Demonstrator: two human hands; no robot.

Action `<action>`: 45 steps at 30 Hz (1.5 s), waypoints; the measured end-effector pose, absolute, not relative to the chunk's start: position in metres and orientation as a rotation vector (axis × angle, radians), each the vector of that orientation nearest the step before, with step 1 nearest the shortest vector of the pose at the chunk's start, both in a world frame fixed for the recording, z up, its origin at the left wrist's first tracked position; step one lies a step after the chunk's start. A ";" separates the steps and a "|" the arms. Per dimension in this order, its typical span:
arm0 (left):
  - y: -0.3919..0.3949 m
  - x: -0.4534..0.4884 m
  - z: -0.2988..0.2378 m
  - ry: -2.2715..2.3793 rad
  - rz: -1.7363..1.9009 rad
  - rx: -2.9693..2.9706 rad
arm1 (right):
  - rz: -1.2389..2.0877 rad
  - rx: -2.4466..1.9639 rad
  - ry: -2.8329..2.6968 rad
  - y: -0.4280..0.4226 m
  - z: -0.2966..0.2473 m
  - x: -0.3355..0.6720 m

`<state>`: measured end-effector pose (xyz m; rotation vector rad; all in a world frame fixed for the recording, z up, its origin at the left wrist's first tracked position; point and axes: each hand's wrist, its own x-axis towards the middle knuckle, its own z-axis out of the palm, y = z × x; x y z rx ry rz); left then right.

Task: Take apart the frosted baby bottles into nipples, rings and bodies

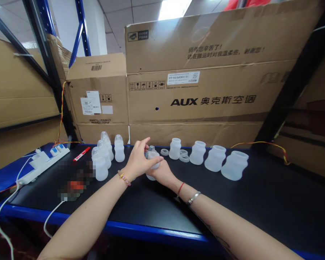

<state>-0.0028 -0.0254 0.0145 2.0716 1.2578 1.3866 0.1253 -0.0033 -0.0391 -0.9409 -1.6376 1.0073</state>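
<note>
The head view looks forward and down at a black bench top with a blue front edge. Between the two hands is a frosted plastic bottle, slightly tilted, with a clear piece showing at its top; whether its base touches the bench cannot be told. The left hand lies across the bottle, its fingers stretched out together near the top and its thumb lifted well apart from them. The right hand sits behind and below the bottle with its fingers hidden, so their hold cannot be told. To the left stand four capped bottles with clear domes, close together. To the right are a row of four open frosted bottles and three clear rings, the rings nearest the hands. Farther left lie a red marker, a white power strip with a white cable, and a pixelated object. Cardboard boxes stand behind. The main risk seems to be the smooth bottle slipping, since the left thumb is off it and it could roll if dropped. A stray wrist could topple the tightly grouped capped bottles or nudge the light rings out of place.
</note>
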 end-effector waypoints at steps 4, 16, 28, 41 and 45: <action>-0.017 -0.007 0.011 1.088 1.320 2.025 | 1.003 -0.977 -1.608 -0.004 -0.039 0.125; -0.024 -0.006 0.017 1.192 1.314 2.031 | 1.022 -0.900 -1.626 -0.006 -0.037 0.125; -0.022 -0.005 0.016 1.169 1.347 1.975 | 1.076 -0.920 -1.591 -0.004 -0.038 0.127; -0.014 -0.015 0.016 0.785 1.089 1.944 | 1.112 -0.939 -1.552 -0.007 -0.036 0.126; -0.012 -0.012 0.009 0.972 1.208 1.952 | 1.111 -0.920 -1.557 -0.005 -0.037 0.127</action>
